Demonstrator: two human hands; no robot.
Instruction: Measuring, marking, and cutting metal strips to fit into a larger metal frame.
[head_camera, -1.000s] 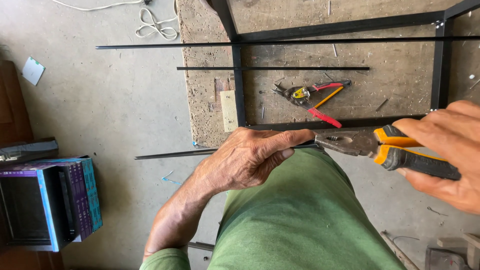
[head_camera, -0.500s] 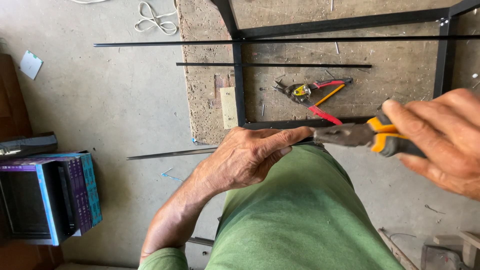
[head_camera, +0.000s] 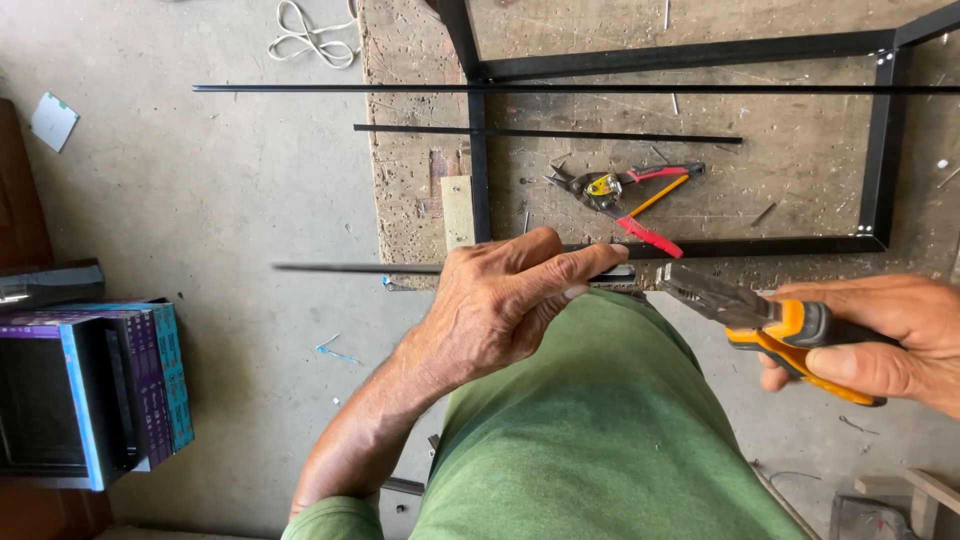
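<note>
Head view looks straight down over a green shirt (head_camera: 600, 420) at two bare hands working at the near edge of a rough wooden bench (head_camera: 800, 170). Left hand (head_camera: 500, 310) has its grip closed around a thin black metal rod (head_camera: 350, 268) — the fingers curl over it and the thumb lies along its top, pointing toward the other hand. From this grip the rod runs out sideways past the bench edge, over the concrete floor (head_camera: 230, 190), while its other end pokes out just beyond the thumb tip. Right hand (head_camera: 880, 340) has its grip wrapped tight on the orange-and-black handles of a pair of pliers (head_camera: 760, 310); the grey nose of the pliers points at the rod end, near it but apart from it, and whether the nose is parted or closed cannot be told. Beyond both grips, on the bench, lies a black rectangular metal frame (head_camera: 880, 150), and inside it rest tin snips with red and yellow handles (head_camera: 625, 190), just past the left thumb. Two more black bars lie farther out across the frame — a short one (head_camera: 550, 133) and a long one (head_camera: 400, 89) that reaches well over the floor. Far out from the left grip, on the floor, sit a stack of purple and teal boxes (head_camera: 110, 390), a white cord (head_camera: 310, 35) and a small pale card (head_camera: 52, 120).
</note>
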